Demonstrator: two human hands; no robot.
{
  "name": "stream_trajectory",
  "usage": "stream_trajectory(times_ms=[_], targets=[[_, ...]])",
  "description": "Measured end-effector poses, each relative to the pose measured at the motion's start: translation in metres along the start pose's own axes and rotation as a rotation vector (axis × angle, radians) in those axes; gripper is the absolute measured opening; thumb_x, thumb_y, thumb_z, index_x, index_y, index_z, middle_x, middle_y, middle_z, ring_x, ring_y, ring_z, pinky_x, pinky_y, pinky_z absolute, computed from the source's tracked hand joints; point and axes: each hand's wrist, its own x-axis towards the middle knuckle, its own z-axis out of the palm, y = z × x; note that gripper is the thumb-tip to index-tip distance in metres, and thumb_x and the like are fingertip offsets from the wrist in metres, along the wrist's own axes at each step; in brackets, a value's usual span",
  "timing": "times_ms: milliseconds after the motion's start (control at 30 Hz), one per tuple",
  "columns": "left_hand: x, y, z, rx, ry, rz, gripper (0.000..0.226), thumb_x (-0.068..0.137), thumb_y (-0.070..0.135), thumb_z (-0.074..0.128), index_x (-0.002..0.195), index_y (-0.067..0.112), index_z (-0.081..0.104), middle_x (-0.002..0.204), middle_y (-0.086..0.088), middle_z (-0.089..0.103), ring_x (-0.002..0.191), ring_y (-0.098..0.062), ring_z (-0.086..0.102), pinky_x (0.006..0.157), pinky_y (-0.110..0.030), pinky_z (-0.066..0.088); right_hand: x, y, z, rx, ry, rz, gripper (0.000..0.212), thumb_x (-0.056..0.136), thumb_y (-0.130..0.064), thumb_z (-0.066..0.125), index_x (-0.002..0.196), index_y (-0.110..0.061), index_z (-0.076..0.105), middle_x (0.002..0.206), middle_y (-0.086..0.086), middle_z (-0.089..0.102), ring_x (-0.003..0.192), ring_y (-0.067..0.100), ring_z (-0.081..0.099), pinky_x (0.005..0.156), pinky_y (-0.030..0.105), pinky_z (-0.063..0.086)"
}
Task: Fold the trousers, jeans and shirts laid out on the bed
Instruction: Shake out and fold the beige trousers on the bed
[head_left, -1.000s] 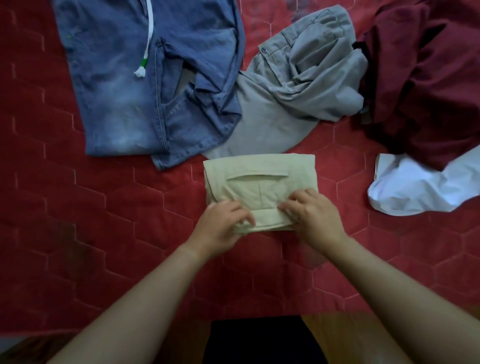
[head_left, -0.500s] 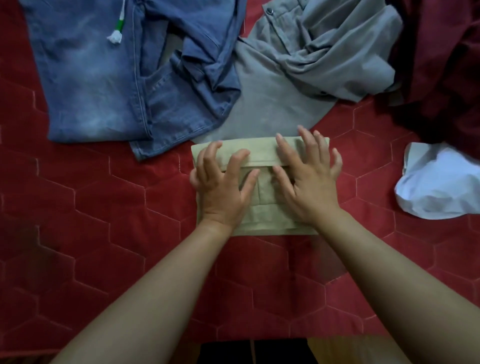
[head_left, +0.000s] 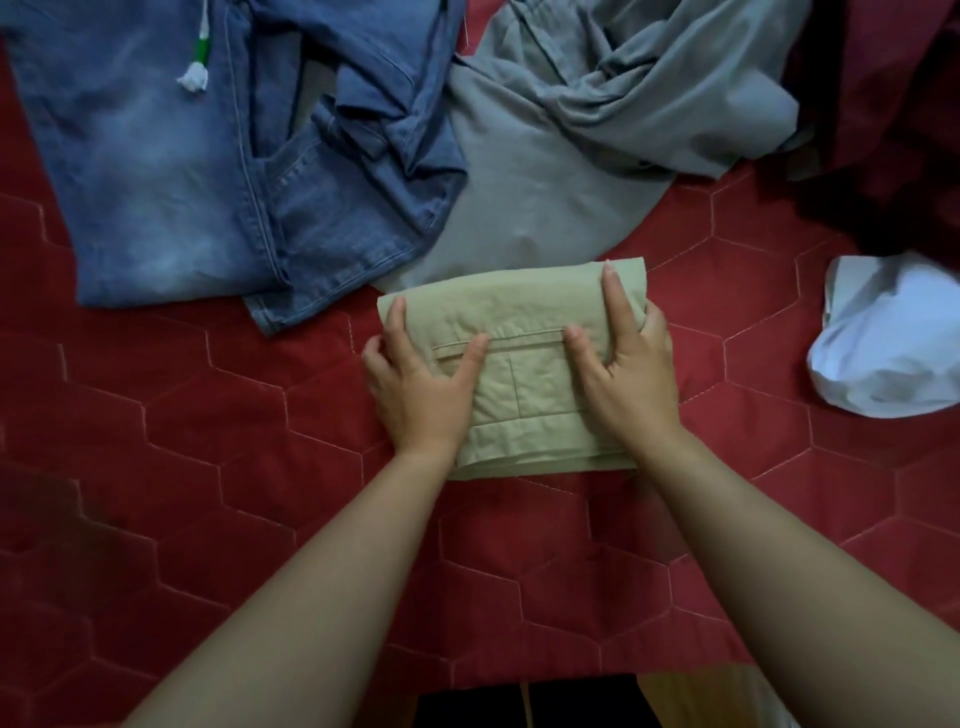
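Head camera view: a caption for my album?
The left hand and right hand clasp the sides of folded beige trousers on a red quilt, unfolded jeans and grey trousers beyond.

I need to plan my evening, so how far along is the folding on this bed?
Done: the beige folded trousers form a compact rectangle. In hand: the left hand and right hand hold its sides on the red quilted bedspread. Left: the blue denim jeans, grey crumpled trousers, dark maroon garment and white crumpled garment look unfolded.
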Motion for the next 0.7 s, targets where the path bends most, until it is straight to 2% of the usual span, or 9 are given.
stream_trajectory(times_ms=[67, 133, 233, 333, 433, 533, 600, 700], targets=[[0.000, -0.001, -0.007, -0.029, -0.032, -0.011, 0.090, 0.063, 0.067, 0.065, 0.138, 0.044, 0.021, 0.128, -0.011, 0.037, 0.116, -0.032, 0.043, 0.095, -0.029, 0.030, -0.004, -0.001, -0.003, 0.063, -0.020, 0.019, 0.062, 0.084, -0.063, 0.047, 0.135, -0.064, 0.011, 0.136, 0.007, 0.034, 0.124, 0.026, 0.042, 0.101, 0.041, 0.039], [-0.004, -0.004, -0.015, -0.041, -0.058, -0.023, 0.091, 0.061, 0.064, 0.070, 0.136, 0.048, 0.021, 0.120, -0.009, 0.039, 0.114, -0.031, 0.046, 0.095, -0.029, 0.031, -0.017, 0.001, -0.005, 0.084, -0.032, 0.044, 0.061, 0.084, -0.063, 0.048, 0.134, -0.063, 0.014, 0.126, 0.002, 0.036, 0.115, 0.023, 0.049, 0.093, 0.033, 0.042], [-0.022, -0.017, -0.027, -0.028, -0.099, -0.031, 0.092, 0.059, 0.063, 0.072, 0.135, 0.049, 0.023, 0.112, -0.002, 0.037, 0.112, -0.030, 0.048, 0.095, -0.030, 0.034, -0.046, 0.005, -0.004, 0.062, -0.042, 0.051, 0.061, 0.083, -0.062, 0.048, 0.134, -0.061, 0.016, 0.115, -0.004, 0.033, 0.104, 0.021, 0.053, 0.084, 0.028, 0.040], [-0.045, -0.036, -0.034, -0.038, -0.129, -0.049, 0.092, 0.060, 0.060, 0.073, 0.135, 0.044, 0.023, 0.122, -0.007, 0.040, 0.115, -0.030, 0.047, 0.094, -0.030, 0.033, -0.071, 0.011, -0.001, 0.057, -0.072, 0.035, 0.063, 0.082, -0.061, 0.050, 0.135, -0.060, 0.017, 0.118, -0.002, 0.034, 0.108, 0.019, 0.050, 0.089, 0.032, 0.044], [-0.057, -0.045, -0.039, -0.026, -0.139, -0.043, 0.092, 0.065, 0.054, 0.074, 0.140, 0.036, 0.023, 0.135, -0.010, 0.033, 0.124, -0.029, 0.038, 0.101, -0.030, 0.028, -0.080, 0.012, 0.000, 0.037, -0.062, 0.027, 0.063, 0.083, -0.058, 0.052, 0.138, -0.054, 0.021, 0.135, 0.004, 0.028, 0.125, 0.022, 0.038, 0.100, 0.045, 0.041], [-0.043, -0.036, -0.043, 0.016, -0.040, 0.117, 0.085, 0.072, 0.050, 0.070, 0.142, 0.026, 0.028, 0.145, -0.013, 0.020, 0.134, -0.028, 0.025, 0.110, -0.036, 0.024, -0.075, 0.004, 0.004, -0.114, 0.043, -0.099, 0.060, 0.086, -0.052, 0.054, 0.140, -0.044, 0.029, 0.149, 0.002, 0.011, 0.138, 0.026, 0.020, 0.105, 0.053, 0.029], [-0.032, -0.024, -0.039, 0.106, -0.013, 0.280, 0.072, 0.077, 0.053, 0.058, 0.140, 0.026, 0.034, 0.144, -0.012, 0.027, 0.135, -0.029, 0.026, 0.108, -0.044, 0.024, -0.070, -0.001, 0.010, -0.203, 0.040, -0.161, 0.057, 0.086, -0.051, 0.050, 0.140, -0.041, 0.032, 0.150, 0.002, 0.010, 0.140, 0.028, 0.013, 0.104, 0.056, 0.026], [-0.028, -0.012, -0.023, 0.322, -0.124, 0.449, 0.053, 0.082, 0.055, 0.042, 0.130, 0.033, 0.045, 0.133, 0.003, 0.045, 0.128, -0.020, 0.037, 0.102, -0.063, 0.021, -0.065, -0.003, 0.015, -0.223, 0.002, -0.173, 0.053, 0.087, -0.052, 0.044, 0.137, -0.034, 0.043, 0.148, 0.009, 0.024, 0.138, 0.033, 0.017, 0.104, 0.053, 0.028]])
